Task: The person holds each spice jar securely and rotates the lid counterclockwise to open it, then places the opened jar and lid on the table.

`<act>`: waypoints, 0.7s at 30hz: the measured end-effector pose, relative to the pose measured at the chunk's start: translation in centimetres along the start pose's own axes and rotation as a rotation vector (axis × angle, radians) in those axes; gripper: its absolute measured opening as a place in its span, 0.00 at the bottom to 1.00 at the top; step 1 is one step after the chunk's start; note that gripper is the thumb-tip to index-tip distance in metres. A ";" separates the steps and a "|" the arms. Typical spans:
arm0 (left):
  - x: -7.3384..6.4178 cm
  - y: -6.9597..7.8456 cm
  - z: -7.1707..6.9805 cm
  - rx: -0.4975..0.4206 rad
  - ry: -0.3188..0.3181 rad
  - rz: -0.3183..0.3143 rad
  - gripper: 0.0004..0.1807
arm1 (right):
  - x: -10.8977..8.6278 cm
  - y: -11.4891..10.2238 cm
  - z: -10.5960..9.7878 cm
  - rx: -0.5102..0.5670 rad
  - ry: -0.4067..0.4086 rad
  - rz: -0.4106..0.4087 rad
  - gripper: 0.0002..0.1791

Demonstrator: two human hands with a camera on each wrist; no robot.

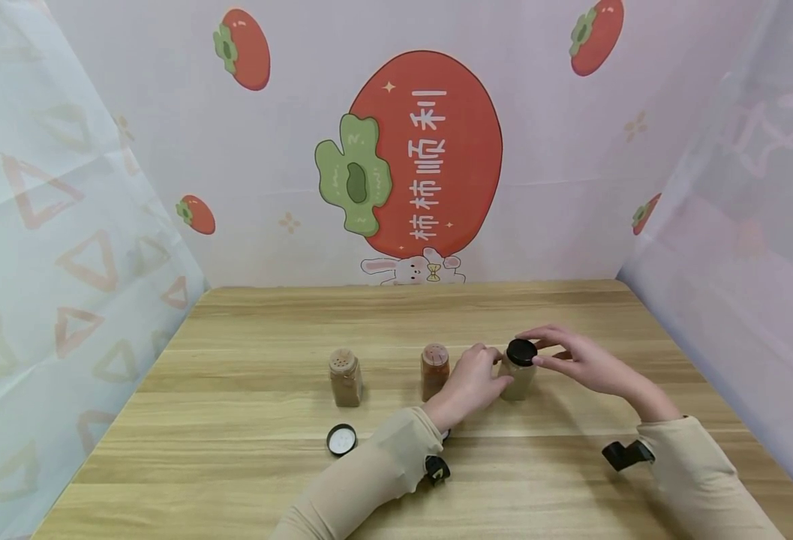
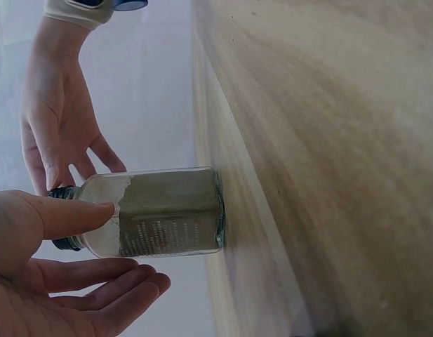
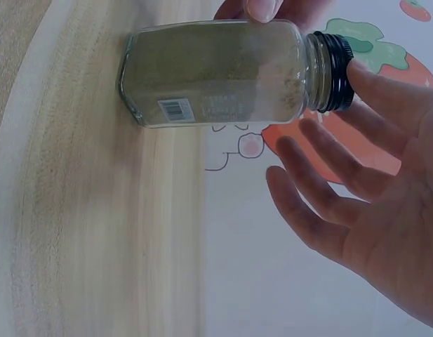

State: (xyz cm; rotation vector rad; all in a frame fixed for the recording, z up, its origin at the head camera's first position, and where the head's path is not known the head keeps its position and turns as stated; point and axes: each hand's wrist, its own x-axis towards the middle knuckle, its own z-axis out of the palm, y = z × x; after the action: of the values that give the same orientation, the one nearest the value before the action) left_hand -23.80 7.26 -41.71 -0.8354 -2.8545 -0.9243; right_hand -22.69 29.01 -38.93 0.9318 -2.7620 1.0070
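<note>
A glass spice jar of greenish-grey powder stands upright on the table at right of centre. Its black screw cap sits on the neck. My left hand holds the jar from the left; in the left wrist view its thumb lies along the upper part of the glass. From the right, my right hand pinches the cap between thumb and index finger, while its other fingers are spread in the right wrist view. The cap hides the jar's top.
A jar of reddish spice stands just left of my left hand, partly covered by it. Farther left is a jar of brown spice; both show perforated tops. A black lid lies white inside up. Another lid peeks out by my left wrist.
</note>
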 end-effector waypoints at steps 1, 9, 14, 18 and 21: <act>0.0 0.0 0.0 0.001 0.000 0.001 0.19 | 0.0 0.0 0.0 0.002 -0.009 -0.001 0.21; 0.0 0.1 0.0 -0.003 -0.003 -0.005 0.19 | -0.2 0.2 0.0 -0.002 -0.052 0.001 0.22; 0.0 0.0 0.0 -0.003 0.000 -0.008 0.20 | -0.2 0.3 0.0 0.007 -0.056 -0.021 0.22; 0.0 0.0 -0.1 -0.005 0.000 -0.007 0.20 | -0.1 0.4 0.0 0.013 -0.060 -0.029 0.22; 0.0 0.0 -0.1 -0.005 -0.001 -0.005 0.20 | -0.1 0.3 0.0 0.024 -0.067 -0.026 0.22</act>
State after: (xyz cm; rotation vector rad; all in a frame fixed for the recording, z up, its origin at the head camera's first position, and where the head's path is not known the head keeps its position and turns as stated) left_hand -23.79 7.22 -41.62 -0.8293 -2.8579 -0.9325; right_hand -22.75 29.27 -39.17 1.0207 -2.7896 1.0257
